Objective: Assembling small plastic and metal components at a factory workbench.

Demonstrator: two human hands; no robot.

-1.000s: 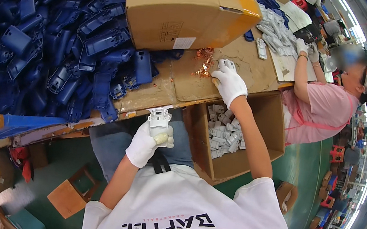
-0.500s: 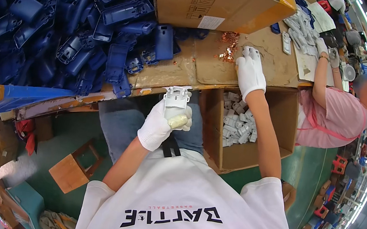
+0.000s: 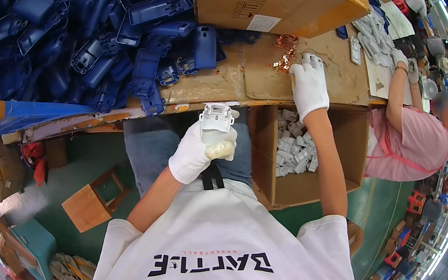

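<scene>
matt white knit cloth covers the left hand and right hand; the pale casing looks like smooth plastic. blue shells are semi-glossy plastic, copper-coloured bits shine like metal, the carton is matt cardboard with glossy tape.

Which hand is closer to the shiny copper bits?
The right hand. It's just to the right of the copper bits. The left hand is farther off, to their left and closer to the person's shirt, holding a white part.
</scene>
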